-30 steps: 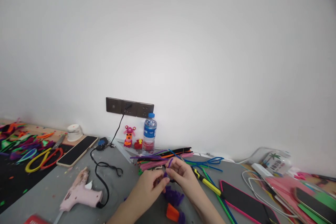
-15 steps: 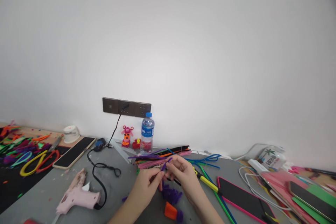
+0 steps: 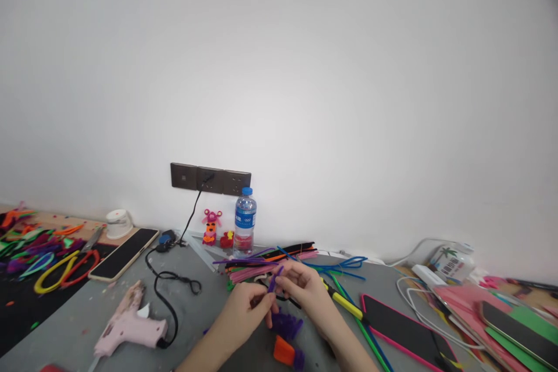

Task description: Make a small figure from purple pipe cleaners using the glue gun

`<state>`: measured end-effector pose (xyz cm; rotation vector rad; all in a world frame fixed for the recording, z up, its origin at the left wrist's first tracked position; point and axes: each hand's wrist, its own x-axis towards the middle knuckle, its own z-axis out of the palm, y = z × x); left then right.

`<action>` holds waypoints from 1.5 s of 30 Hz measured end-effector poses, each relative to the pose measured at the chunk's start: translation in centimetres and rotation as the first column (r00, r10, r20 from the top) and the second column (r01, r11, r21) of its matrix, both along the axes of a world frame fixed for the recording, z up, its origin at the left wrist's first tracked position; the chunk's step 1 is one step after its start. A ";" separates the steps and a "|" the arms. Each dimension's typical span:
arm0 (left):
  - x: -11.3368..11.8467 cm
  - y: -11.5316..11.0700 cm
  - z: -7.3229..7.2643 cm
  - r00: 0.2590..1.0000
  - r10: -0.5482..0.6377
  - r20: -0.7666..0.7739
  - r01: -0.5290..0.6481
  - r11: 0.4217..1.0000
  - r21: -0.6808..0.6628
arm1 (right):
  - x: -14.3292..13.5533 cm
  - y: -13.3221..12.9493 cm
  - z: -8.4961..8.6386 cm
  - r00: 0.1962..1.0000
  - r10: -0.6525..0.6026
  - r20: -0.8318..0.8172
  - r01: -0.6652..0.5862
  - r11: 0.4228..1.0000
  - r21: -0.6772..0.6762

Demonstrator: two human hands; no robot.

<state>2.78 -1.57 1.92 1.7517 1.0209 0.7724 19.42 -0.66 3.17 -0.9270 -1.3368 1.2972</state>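
Between my two hands is a short piece of purple pipe cleaner (image 3: 274, 280), its tip pointing up. My left hand (image 3: 247, 306) pinches its lower part between thumb and fingers. My right hand (image 3: 300, 286) pinches it from the other side, fingers curled and partly hiding it. On the grey table just below lie fuzzy purple pieces (image 3: 285, 325) and an orange piece (image 3: 283, 350) with purple beside it. Behind my hands is a bundle of pipe cleaners (image 3: 248, 272) in pink, purple, black and orange.
At left lie a pink glue gun (image 3: 133, 325) with its black cord, a phone (image 3: 124, 254) and scissors (image 3: 65, 272). A water bottle (image 3: 245, 221) and a small pink-orange figure (image 3: 210, 228) stand by the wall. To the right are a yellow-black tool (image 3: 346, 303) and a pink-edged tablet (image 3: 403, 328).
The purple pipe cleaner has turned from a slanting to a more upright position. My left hand has shifted slightly, its fingers now lower on the piece.
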 end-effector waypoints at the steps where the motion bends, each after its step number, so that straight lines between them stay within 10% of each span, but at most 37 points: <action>1: 0.0 0.0 -0.1 1.000 -0.007 -0.006 0.007 1.000 -0.009 | 0.0 0.0 0.0 1.000 0.006 0.017 -0.006 1.000 0.007; 13: -0.3 -0.6 1.0 0.994 -0.096 -0.046 0.098 0.995 0.037 | 0.0 -0.2 0.3 1.000 -0.001 0.001 0.001 1.000 0.006; 18: 0.1 0.0 0.2 0.982 -0.048 0.185 0.070 0.991 -0.114 | 0.0 0.1 0.0 0.980 -0.190 -0.057 0.196 0.971 0.138; 26: 0.1 0.0 0.7 0.744 0.259 0.616 0.111 0.861 -0.497 | -1.2 -1.2 0.6 0.933 -0.335 0.132 0.235 0.845 0.480; 35: 0.3 0.2 0.0 0.484 0.533 0.694 0.245 0.679 -0.692 | -1.7 -1.9 0.7 0.889 -0.316 0.331 0.029 0.762 0.647; 45: 0.3 0.2 -0.2 0.455 0.576 0.679 0.199 0.677 -0.708 | -1.6 -2.1 0.7 0.811 -0.393 0.433 -0.060 0.681 0.729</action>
